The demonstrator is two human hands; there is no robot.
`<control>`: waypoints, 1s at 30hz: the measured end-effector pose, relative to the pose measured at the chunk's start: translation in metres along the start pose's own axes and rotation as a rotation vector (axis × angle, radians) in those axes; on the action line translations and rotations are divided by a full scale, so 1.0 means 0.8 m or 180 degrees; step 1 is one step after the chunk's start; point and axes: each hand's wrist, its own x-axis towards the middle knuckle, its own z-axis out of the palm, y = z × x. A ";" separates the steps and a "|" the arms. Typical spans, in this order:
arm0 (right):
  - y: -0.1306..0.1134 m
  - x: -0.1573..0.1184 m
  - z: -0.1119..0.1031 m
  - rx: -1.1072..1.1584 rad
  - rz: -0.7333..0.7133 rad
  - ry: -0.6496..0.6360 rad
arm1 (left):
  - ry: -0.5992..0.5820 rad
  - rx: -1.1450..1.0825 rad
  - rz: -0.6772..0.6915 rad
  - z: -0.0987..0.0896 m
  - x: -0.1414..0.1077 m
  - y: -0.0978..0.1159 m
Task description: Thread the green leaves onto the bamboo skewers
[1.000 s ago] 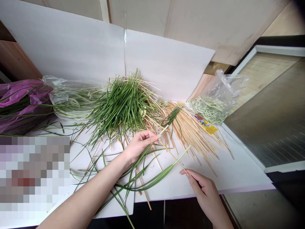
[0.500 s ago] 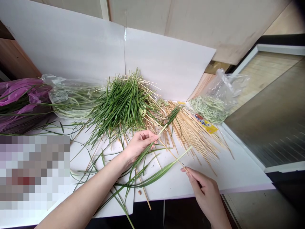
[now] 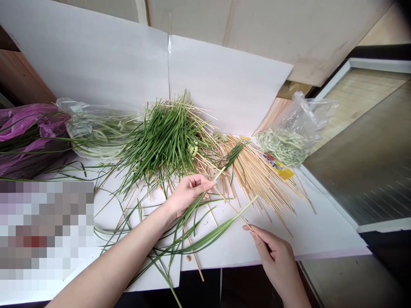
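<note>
A strip of yellow packaging (image 3: 278, 167) lying beside the skewers (image 3: 257, 184) carries red and blue printed lettering, but it is too small and slanted to read. No other writing can be made out.

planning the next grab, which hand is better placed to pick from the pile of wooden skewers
Right, probably. The right hand sits beside the wooden skewers, with its fingertips at a thin stick. The left hand is further off and appears to hold green leaf blades.
</note>
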 end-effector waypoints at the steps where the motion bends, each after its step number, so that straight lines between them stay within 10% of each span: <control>1: 0.000 0.000 0.000 -0.0010 -0.0024 0.0079 | 0.0001 -0.0025 -0.0014 0.000 0.000 0.000; 30: 0.016 -0.002 -0.005 -0.0237 -0.0141 0.0017 | -0.0237 0.0388 0.0014 -0.006 0.000 0.002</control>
